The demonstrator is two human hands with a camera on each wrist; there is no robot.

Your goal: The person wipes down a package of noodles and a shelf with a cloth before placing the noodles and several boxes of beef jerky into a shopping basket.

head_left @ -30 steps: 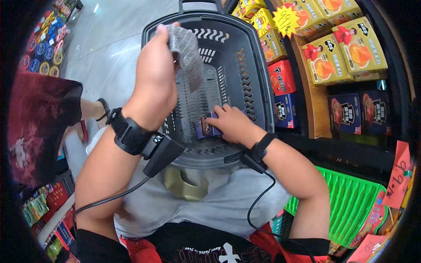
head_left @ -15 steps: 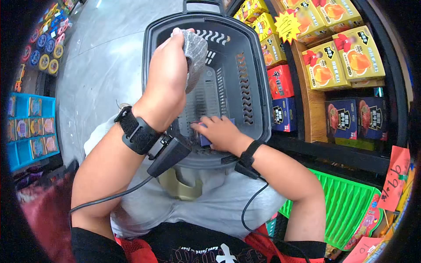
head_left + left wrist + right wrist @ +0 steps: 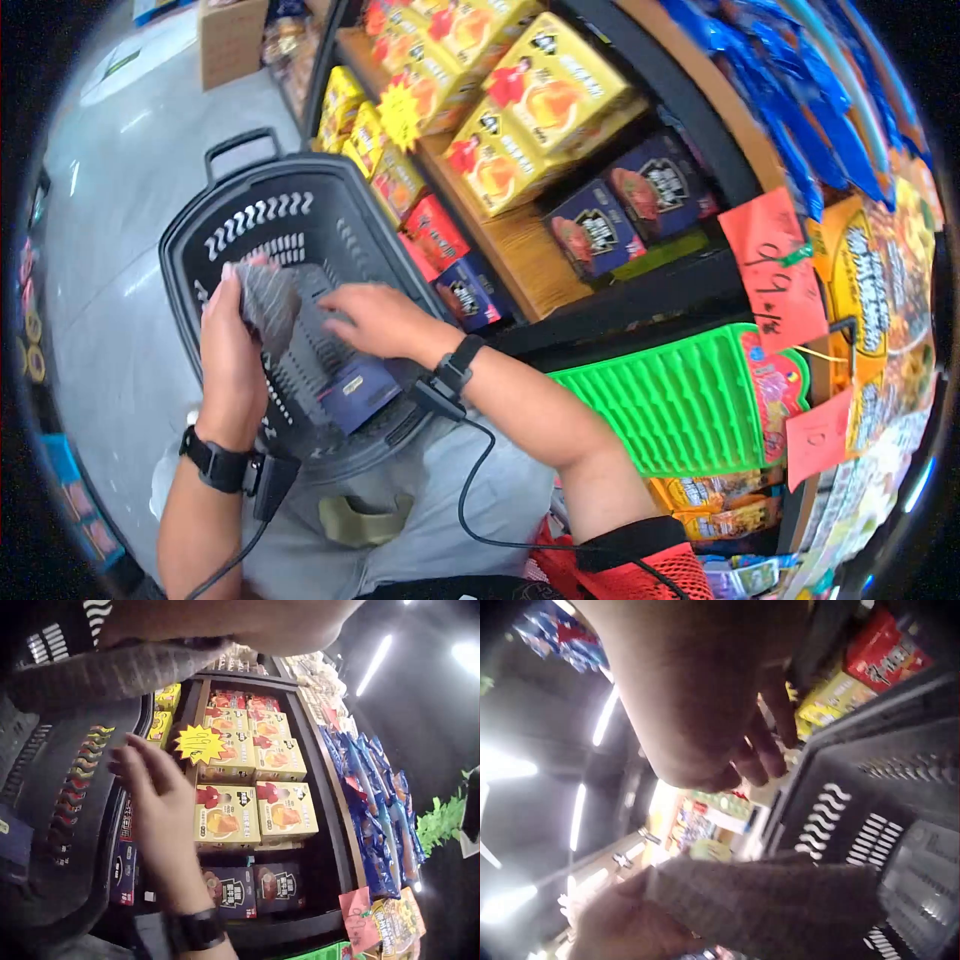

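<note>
In the head view my left hand (image 3: 228, 365) grips a grey packet (image 3: 270, 305) with a shiny, wrinkled wrapper over the black shopping basket (image 3: 183, 290). Its kind does not show. My right hand (image 3: 385, 322) hovers over the basket's right side, fingers loosely bent and holding nothing. Below it a dark purple box (image 3: 360, 392) lies in the basket at the near end. The left wrist view has the packet (image 3: 127, 675) along the top and my right hand (image 3: 161, 806) apart from it. From the right wrist, the packet (image 3: 772, 907) appears low in front.
Right of the basket, a shelf holds yellow boxes (image 3: 555, 85), purple boxes (image 3: 595, 230) and a red box (image 3: 437, 228). A green ribbed tray (image 3: 660, 400) and pink price cards (image 3: 775, 270) stand nearer. Blue bags (image 3: 760, 90) hang at upper right. Grey floor (image 3: 110, 250) lies left.
My right hand has come up off the purple box, which now lies uncovered. My left hand still holds the packet, now lower over the basket. The head view has swung right.
</note>
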